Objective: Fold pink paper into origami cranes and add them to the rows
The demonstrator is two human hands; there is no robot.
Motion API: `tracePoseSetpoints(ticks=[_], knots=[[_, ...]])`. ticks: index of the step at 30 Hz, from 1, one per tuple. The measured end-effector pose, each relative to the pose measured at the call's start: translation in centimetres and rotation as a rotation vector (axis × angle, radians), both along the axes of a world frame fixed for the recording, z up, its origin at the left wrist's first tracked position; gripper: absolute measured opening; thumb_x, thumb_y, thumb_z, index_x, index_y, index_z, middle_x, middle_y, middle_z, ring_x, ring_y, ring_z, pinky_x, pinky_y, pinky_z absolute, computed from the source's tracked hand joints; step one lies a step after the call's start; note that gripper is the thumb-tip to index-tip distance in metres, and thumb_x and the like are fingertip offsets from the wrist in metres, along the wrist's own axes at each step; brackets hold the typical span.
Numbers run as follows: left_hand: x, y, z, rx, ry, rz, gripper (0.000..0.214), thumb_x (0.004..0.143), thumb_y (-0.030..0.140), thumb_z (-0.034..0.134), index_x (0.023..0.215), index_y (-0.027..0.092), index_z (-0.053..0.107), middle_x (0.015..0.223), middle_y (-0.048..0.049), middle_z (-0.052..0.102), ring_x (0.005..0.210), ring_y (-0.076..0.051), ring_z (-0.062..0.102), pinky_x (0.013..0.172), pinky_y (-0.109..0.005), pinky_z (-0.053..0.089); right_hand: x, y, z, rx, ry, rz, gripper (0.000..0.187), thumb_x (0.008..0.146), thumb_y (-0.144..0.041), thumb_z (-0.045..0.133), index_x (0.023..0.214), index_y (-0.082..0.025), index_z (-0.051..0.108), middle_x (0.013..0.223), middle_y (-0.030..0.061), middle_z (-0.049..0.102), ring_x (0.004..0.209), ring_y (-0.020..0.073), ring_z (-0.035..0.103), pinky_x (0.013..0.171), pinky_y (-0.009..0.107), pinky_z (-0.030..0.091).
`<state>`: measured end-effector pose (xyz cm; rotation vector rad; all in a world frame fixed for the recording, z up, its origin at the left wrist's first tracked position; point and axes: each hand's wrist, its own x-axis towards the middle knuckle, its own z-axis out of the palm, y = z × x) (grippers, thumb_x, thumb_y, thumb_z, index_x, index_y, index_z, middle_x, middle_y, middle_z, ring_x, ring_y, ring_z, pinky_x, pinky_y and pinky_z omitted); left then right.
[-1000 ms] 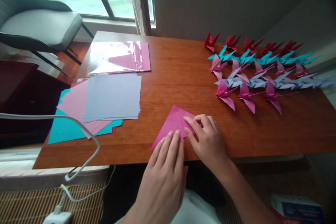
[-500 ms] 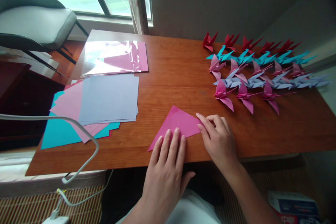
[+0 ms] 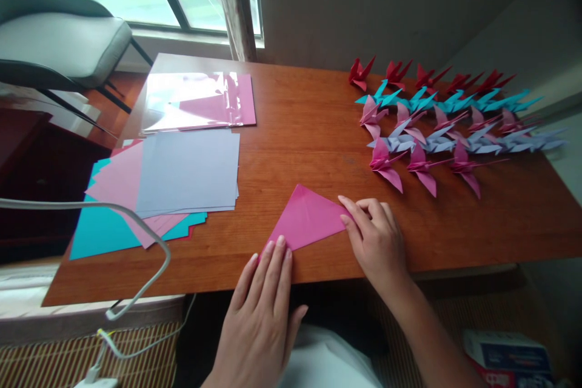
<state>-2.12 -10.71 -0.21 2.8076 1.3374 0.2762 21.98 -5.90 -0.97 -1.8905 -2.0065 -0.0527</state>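
A magenta sheet of origami paper (image 3: 307, 218), folded into a triangle, lies near the front edge of the wooden table (image 3: 300, 127). My left hand (image 3: 261, 300) rests with outstretched fingers over its lower left corner, the fingertips covering that corner. At the opposite end, the thumb and index finger of my right hand (image 3: 377, 239) pinch the right corner, while the other fingers curl in.
Folded paper cranes stand in rows at the right: red (image 3: 359, 74), turquoise (image 3: 386, 96), light pink (image 3: 371, 116), lavender (image 3: 398, 142) and magenta (image 3: 385, 165). Loose coloured sheets (image 3: 188, 173) and a clear paper packet (image 3: 245, 100) lie left. A white cable (image 3: 166, 248) crosses the table's left corner.
My left hand has slid left and toward me along the folded edge, from the middle to the left corner, uncovering more paper. My right hand keeps its pinch at the right corner.
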Motion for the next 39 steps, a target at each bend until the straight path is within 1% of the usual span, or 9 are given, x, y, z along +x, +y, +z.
tracePoseSetpoints(ticks=[3, 6, 11, 18, 25, 31, 35, 39], knots=[[-0.5, -0.6, -0.4, 0.027, -0.028, 0.051, 0.080, 0.092, 0.035, 0.060, 0.154, -0.003, 0.030, 0.159, -0.0256, 0.036, 0.150, -0.036, 0.030, 0.125, -0.047, 0.018, 0.0, 0.0, -0.1, 0.005, 0.013, -0.003, 0.031, 0.100, -0.027, 0.055, 0.127, -0.018, 0.068, 0.095, 0.0095, 0.062, 0.088, 0.0242, 0.053, 0.079, 0.038, 0.046], [-0.5, -0.9, -0.6, 0.032, -0.036, 0.079, 0.082, 0.091, 0.034, 0.061, 0.156, -0.002, 0.026, 0.158, -0.0255, 0.038, 0.151, -0.036, 0.029, 0.126, -0.047, 0.018, 0.1, 0.0, -0.2, 0.000, 0.027, 0.001, 0.032, 0.101, -0.027, 0.054, 0.129, -0.019, 0.066, 0.096, 0.0093, 0.062, 0.088, 0.0242, 0.054, 0.078, 0.038, 0.046], [-0.6, -0.8, -0.9, 0.039, -0.038, 0.062, 0.082, 0.091, 0.032, 0.060, 0.157, -0.001, 0.024, 0.158, -0.0243, 0.039, 0.151, -0.035, 0.029, 0.126, -0.046, 0.016, 0.2, 0.0, -0.4, 0.004, 0.036, -0.001, 0.032, 0.101, -0.028, 0.053, 0.129, -0.020, 0.065, 0.096, 0.0093, 0.063, 0.089, 0.0246, 0.055, 0.078, 0.038, 0.046], [-0.5, -0.7, -0.9, 0.050, -0.042, 0.072, 0.080, 0.092, 0.031, 0.058, 0.158, 0.001, 0.023, 0.159, -0.0230, 0.038, 0.151, -0.034, 0.029, 0.126, -0.045, 0.018, 0.2, 0.0, -0.4, 0.007, 0.050, -0.005, 0.032, 0.101, -0.029, 0.052, 0.129, -0.021, 0.065, 0.096, 0.0093, 0.063, 0.089, 0.0245, 0.055, 0.078, 0.038, 0.046], [-0.3, -0.6, -0.8, 0.048, -0.091, 0.093, 0.079, 0.095, 0.035, 0.056, 0.159, 0.003, 0.022, 0.156, -0.0213, 0.044, 0.151, -0.032, 0.029, 0.126, -0.042, 0.017, 0.2, 0.1, -0.6, 0.009, 0.061, 0.000, 0.032, 0.101, -0.028, 0.053, 0.128, -0.019, 0.065, 0.096, 0.0095, 0.063, 0.089, 0.0248, 0.055, 0.079, 0.039, 0.046], [-0.3, -0.7, -0.9, 0.049, -0.094, 0.100, 0.080, 0.095, 0.036, 0.056, 0.159, 0.005, 0.021, 0.157, -0.0200, 0.042, 0.152, -0.031, 0.029, 0.126, -0.042, 0.017, 0.2, 0.1, -0.7, 0.009, 0.066, -0.003, 0.032, 0.100, -0.029, 0.053, 0.128, -0.019, 0.066, 0.096, 0.0095, 0.062, 0.090, 0.0249, 0.055, 0.078, 0.038, 0.046], [-0.2, -0.7, -1.1, 0.047, -0.103, 0.101, 0.080, 0.095, 0.034, 0.057, 0.160, 0.006, 0.020, 0.157, -0.0204, 0.042, 0.152, -0.031, 0.029, 0.126, -0.043, 0.017, 0.2, 0.1, -0.6, 0.013, 0.077, -0.003, 0.032, 0.100, -0.029, 0.052, 0.129, -0.021, 0.065, 0.095, 0.0092, 0.063, 0.089, 0.0250, 0.055, 0.079, 0.039, 0.047], [-0.2, -0.7, -1.2, 0.041, -0.097, 0.111, 0.080, 0.095, 0.033, 0.056, 0.160, 0.007, 0.019, 0.157, -0.0197, 0.042, 0.152, -0.031, 0.030, 0.126, -0.042, 0.017, 0.2, 0.1, -0.6, 0.009, 0.079, -0.006, 0.032, 0.100, -0.029, 0.053, 0.128, -0.019, 0.066, 0.095, 0.0094, 0.063, 0.090, 0.0250, 0.056, 0.080, 0.039, 0.047]])
